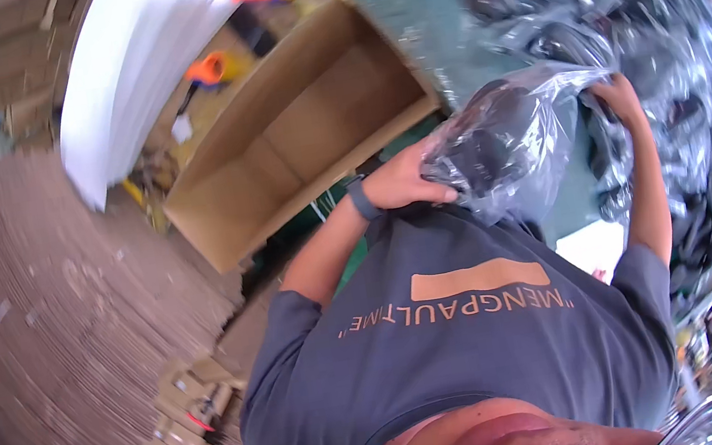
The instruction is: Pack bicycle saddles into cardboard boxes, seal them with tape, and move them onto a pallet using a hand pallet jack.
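Observation:
A clear plastic bag (505,140) with something dark inside hangs between my two hands, in front of my chest. My left hand (408,180), with a dark band on its wrist, grips the near left side of the bag, its thumb lying along the plastic. At the bag's far right end my right hand (620,98) is closed on the gathered plastic. What exactly the dark contents are cannot be made out through the shiny film. Just left of the bag stands an open cardboard box (298,171), with no contents showing inside.
A heap of similar clear bags (648,22) with dark contents covers the right side. Flattened cardboard (67,321) is stacked high on the left. Beyond the box are white sheets (135,67) and two orange-and-yellow tape dispensers (209,69).

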